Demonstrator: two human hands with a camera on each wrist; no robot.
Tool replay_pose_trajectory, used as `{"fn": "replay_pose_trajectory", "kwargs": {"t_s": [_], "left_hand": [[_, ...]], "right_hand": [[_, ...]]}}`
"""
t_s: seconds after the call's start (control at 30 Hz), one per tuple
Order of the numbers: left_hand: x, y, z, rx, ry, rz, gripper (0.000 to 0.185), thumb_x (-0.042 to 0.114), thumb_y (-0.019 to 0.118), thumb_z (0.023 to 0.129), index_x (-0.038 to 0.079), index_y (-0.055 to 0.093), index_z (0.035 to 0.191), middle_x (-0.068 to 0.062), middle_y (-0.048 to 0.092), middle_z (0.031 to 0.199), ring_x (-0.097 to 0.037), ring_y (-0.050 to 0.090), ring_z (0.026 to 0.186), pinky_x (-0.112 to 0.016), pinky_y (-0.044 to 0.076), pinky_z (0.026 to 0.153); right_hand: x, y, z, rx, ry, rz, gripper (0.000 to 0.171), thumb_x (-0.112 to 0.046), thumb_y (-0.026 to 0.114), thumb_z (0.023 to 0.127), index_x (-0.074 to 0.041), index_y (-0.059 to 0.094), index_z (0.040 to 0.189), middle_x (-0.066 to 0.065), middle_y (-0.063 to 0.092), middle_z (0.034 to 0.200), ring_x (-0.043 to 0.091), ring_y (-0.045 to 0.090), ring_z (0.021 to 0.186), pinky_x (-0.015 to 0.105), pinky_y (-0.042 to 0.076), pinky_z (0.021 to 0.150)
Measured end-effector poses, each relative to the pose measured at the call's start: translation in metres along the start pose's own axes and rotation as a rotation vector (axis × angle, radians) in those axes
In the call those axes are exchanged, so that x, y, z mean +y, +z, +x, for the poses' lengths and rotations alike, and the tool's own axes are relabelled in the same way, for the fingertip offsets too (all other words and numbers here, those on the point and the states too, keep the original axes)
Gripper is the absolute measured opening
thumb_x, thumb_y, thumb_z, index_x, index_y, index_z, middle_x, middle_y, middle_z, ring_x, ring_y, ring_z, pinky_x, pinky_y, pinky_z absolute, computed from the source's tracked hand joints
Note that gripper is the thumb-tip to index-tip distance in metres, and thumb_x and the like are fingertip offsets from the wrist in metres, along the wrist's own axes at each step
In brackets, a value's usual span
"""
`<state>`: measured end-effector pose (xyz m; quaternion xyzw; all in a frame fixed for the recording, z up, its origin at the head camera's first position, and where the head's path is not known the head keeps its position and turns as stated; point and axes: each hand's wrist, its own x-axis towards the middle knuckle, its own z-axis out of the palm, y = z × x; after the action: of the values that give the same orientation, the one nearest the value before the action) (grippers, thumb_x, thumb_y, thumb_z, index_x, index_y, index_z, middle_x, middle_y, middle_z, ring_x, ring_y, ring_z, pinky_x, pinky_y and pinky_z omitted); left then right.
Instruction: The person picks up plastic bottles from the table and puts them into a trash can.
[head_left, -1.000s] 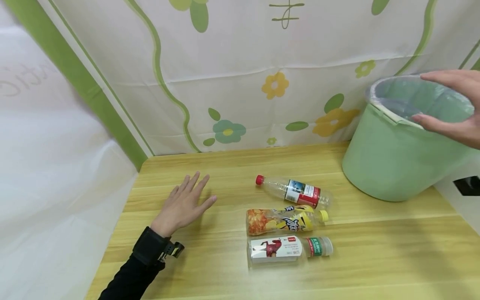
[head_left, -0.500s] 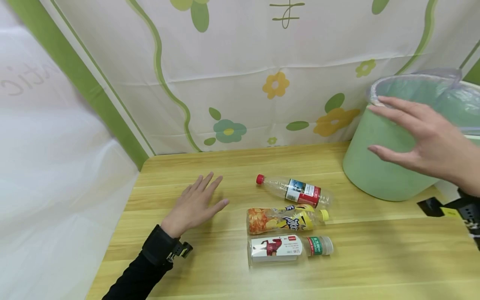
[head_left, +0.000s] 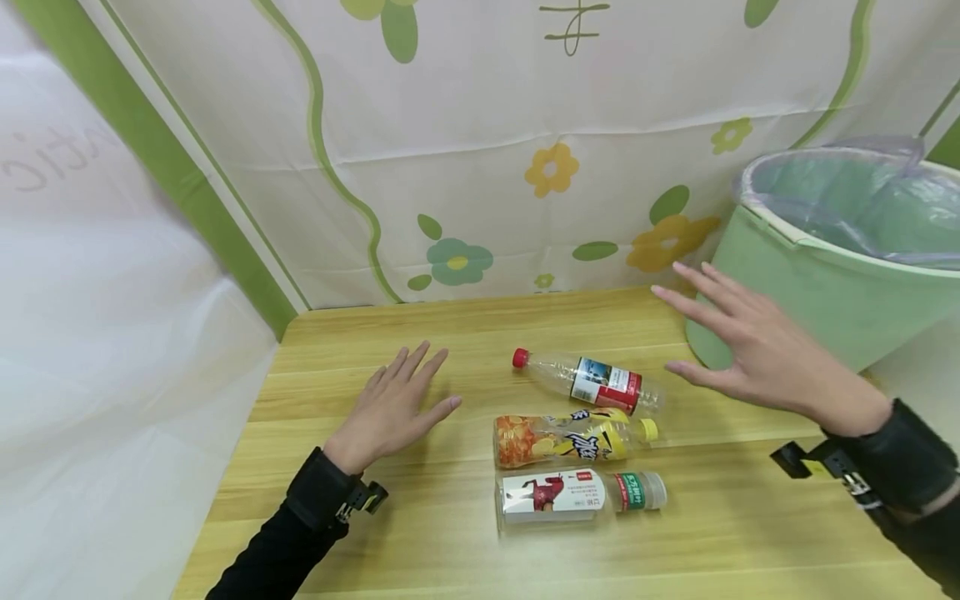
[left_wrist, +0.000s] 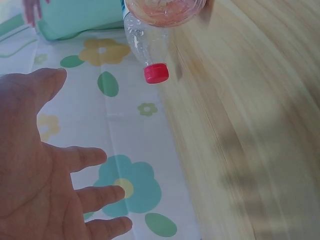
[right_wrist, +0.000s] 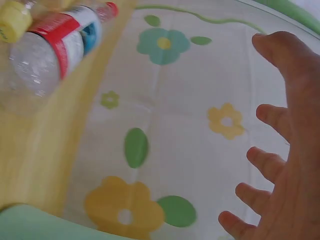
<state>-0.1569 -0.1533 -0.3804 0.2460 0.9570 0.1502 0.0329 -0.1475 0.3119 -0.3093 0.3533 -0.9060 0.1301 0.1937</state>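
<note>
Three plastic bottles lie on their sides on the wooden table. The farthest is a clear bottle with a red cap (head_left: 521, 358) and a blue-and-red label. In the middle lies a yellow-capped bottle (head_left: 562, 439) with an orange, fruit-printed label. Nearest is a bottle with a white label (head_left: 553, 493) and a green-banded neck. To their left, my left hand (head_left: 390, 412) hovers with fingers spread, holding nothing. My right hand (head_left: 757, 350) is in the air between the red-capped bottle and the green bin, fingers apart and nothing in its grasp.
A pale green bin (head_left: 847, 283) lined with a clear plastic bag stands at the table's back right. Behind the wooden table (head_left: 420, 533) hangs a white flower-printed cloth (head_left: 465, 150). White sheeting (head_left: 112, 375) covers the left side.
My right hand has moved left and down, from over the bin's rim toward the bottles. The left hand has shifted slightly right. All three bottles stay where they were.
</note>
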Motion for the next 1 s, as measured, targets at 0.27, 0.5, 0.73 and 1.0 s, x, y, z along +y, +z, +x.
{"fn": "replay_pose_trajectory", "kwargs": {"t_s": [0.27,0.5,0.73,1.0], "left_hand": [[-0.004,-0.001,-0.001,0.03,-0.011,0.024,0.078,0.063,0.043,0.103,0.018,0.025,0.163,-0.017,0.016,0.166,-0.043,0.007,0.151,-0.069,0.01,0.114],[-0.005,0.0,-0.002,0.025,-0.016,0.02,0.078,0.065,0.04,0.103,0.019,0.024,0.164,-0.015,0.013,0.167,-0.039,0.0,0.152,-0.068,0.007,0.115],[0.004,0.003,-0.004,0.005,0.016,0.007,0.081,0.07,0.036,0.101,0.02,0.025,0.164,-0.013,0.013,0.168,-0.037,0.002,0.152,-0.066,0.008,0.116],[0.028,0.009,-0.008,-0.026,0.084,0.024,0.082,0.07,0.042,0.1,0.02,0.025,0.164,-0.012,0.015,0.167,-0.039,0.011,0.151,-0.064,0.015,0.116]], "right_hand": [[-0.001,0.04,-0.021,-0.13,0.115,-0.004,0.086,-0.045,0.075,0.09,-0.027,0.033,0.162,0.013,0.018,0.167,0.045,0.01,0.15,0.076,0.025,0.104],[0.002,0.064,-0.035,-0.194,0.187,0.024,0.083,-0.045,0.071,0.094,-0.027,0.028,0.163,0.014,0.013,0.168,0.048,0.007,0.149,0.073,0.019,0.11],[0.006,0.079,-0.046,-0.22,0.221,0.058,0.082,-0.044,0.07,0.095,-0.024,0.029,0.163,0.012,0.01,0.169,0.047,0.004,0.15,0.078,0.017,0.106],[0.008,0.086,-0.054,-0.231,0.25,0.047,0.08,-0.045,0.068,0.096,-0.023,0.03,0.163,0.01,0.006,0.169,0.045,0.001,0.15,0.072,0.013,0.112]]}}
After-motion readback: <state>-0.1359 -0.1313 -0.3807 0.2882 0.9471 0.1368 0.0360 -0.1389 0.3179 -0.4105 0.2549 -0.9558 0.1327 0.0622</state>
